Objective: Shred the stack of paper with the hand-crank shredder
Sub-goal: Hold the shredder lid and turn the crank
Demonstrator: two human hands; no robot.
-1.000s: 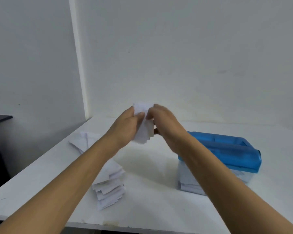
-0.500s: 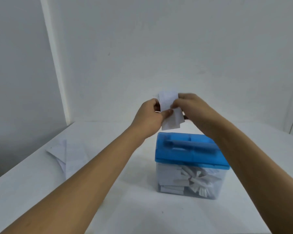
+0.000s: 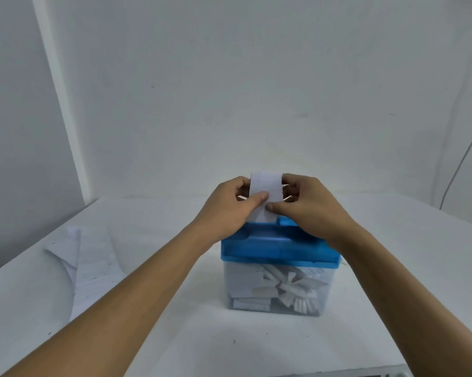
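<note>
A folded white paper strip (image 3: pixel 266 186) stands upright over the top of the shredder, its lower edge at the blue lid (image 3: pixel 279 247). My left hand (image 3: pixel 229 206) pinches the strip from the left with thumb in front. My right hand (image 3: pixel 308 205) pinches it from the right. The shredder's clear bin (image 3: pixel 277 289) holds white paper shreds. The stack of paper (image 3: pixel 82 257) lies flat on the table to the left. No crank handle is visible.
The white table (image 3: pixel 392 268) meets grey walls behind and at the left. A thin cable (image 3: pixel 466 156) hangs on the wall at the far right. The table's near edge (image 3: pixel 365 372) shows at the bottom right.
The view swung right, centring the shredder. Both hands carried the folded strip rightwards and down from mid-air until its lower edge reached the shredder's lid.
</note>
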